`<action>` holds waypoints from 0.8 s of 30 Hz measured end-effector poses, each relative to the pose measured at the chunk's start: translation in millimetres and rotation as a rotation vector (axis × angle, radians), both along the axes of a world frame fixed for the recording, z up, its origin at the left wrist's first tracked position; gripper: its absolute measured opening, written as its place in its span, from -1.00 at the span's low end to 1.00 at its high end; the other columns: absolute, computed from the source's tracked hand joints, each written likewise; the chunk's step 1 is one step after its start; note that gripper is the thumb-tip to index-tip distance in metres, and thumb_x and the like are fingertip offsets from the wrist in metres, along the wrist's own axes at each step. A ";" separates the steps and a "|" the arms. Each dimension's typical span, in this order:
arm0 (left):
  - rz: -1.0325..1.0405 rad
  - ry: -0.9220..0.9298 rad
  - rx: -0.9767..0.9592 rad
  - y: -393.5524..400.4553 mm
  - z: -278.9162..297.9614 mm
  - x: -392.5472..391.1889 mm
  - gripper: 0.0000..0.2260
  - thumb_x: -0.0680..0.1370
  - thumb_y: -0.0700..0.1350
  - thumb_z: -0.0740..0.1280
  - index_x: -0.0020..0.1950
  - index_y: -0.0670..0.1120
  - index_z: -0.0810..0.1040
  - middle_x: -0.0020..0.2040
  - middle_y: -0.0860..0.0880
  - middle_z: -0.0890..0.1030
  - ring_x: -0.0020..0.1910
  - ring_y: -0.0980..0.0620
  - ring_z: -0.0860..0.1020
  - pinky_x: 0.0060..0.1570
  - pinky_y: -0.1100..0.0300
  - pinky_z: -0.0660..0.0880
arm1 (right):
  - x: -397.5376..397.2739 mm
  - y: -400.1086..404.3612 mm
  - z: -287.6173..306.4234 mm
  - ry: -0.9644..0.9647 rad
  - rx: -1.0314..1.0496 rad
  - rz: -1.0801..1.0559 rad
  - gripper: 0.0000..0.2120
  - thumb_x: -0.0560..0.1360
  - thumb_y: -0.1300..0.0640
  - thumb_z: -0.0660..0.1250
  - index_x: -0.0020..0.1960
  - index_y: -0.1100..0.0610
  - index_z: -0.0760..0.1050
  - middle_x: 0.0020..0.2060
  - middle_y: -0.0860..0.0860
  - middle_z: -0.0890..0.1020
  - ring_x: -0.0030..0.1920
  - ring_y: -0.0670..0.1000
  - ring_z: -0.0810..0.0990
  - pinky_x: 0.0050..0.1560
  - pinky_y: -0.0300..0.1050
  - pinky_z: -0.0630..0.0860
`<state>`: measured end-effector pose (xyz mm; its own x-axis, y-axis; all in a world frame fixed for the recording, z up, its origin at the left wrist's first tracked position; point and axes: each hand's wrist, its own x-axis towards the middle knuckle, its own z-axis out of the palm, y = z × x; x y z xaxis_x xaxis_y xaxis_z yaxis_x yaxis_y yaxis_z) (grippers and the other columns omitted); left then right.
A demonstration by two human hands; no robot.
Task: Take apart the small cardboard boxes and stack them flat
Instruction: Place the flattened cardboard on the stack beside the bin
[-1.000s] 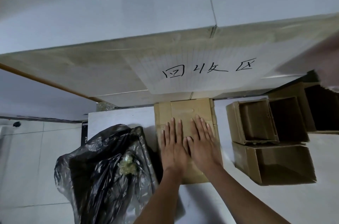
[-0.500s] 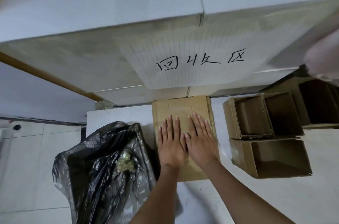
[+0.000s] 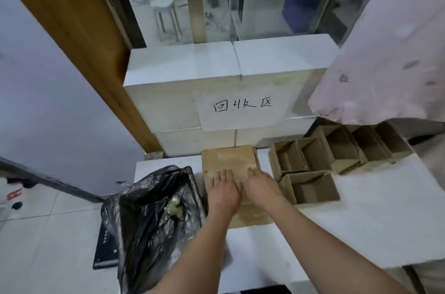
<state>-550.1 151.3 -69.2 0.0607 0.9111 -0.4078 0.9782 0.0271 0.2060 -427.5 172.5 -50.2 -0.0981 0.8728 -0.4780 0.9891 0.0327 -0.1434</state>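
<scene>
Both palms press flat cardboard (image 3: 231,163): left hand (image 3: 222,191) and right hand (image 3: 261,187) lie side by side, fingers straight, gripping nothing. It lies at the table's (image 3: 361,221) far edge against the wall. Open boxes (image 3: 310,187) stand just right; a black bag (image 3: 154,216) crowds the left edge.

Soft dim light, motion blur, wide-angle edge distortion.
</scene>
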 end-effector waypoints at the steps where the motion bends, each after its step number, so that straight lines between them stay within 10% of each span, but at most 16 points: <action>1: -0.015 -0.001 0.009 -6.7 6.9 0.2 -0.46 0.71 0.11 -0.12 0.61 -0.15 0.11 0.61 -0.15 0.16 0.60 -0.12 0.09 0.55 -0.08 0.05 | 1.3 -8.3 9.3 -0.032 0.004 0.002 -0.47 0.68 -0.07 0.00 0.55 0.20 0.15 0.48 0.17 0.32 0.46 0.17 0.31 0.43 0.05 0.24; 13: -0.113 0.084 0.096 -77.7 52.8 30.2 -0.54 0.72 0.04 -0.06 0.41 -0.20 0.42 0.36 -0.19 0.49 0.33 -0.16 0.44 0.35 -0.01 0.34 | 39.0 -101.8 57.7 -0.082 0.074 0.018 -0.68 0.63 0.25 0.11 0.33 0.17 0.46 0.23 0.17 0.49 0.24 0.18 0.46 0.09 0.04 0.48; 24: -0.205 0.161 0.082 -151.8 64.7 132.9 -0.52 0.73 0.04 -0.11 0.34 -0.16 0.50 0.24 -0.16 0.57 0.20 -0.17 0.52 0.12 0.01 0.46 | 159.8 -184.1 57.1 -0.065 0.149 -0.020 -0.64 0.68 -0.01 0.03 0.27 0.12 0.49 0.19 0.11 0.57 0.16 0.14 0.55 0.04 -0.04 0.46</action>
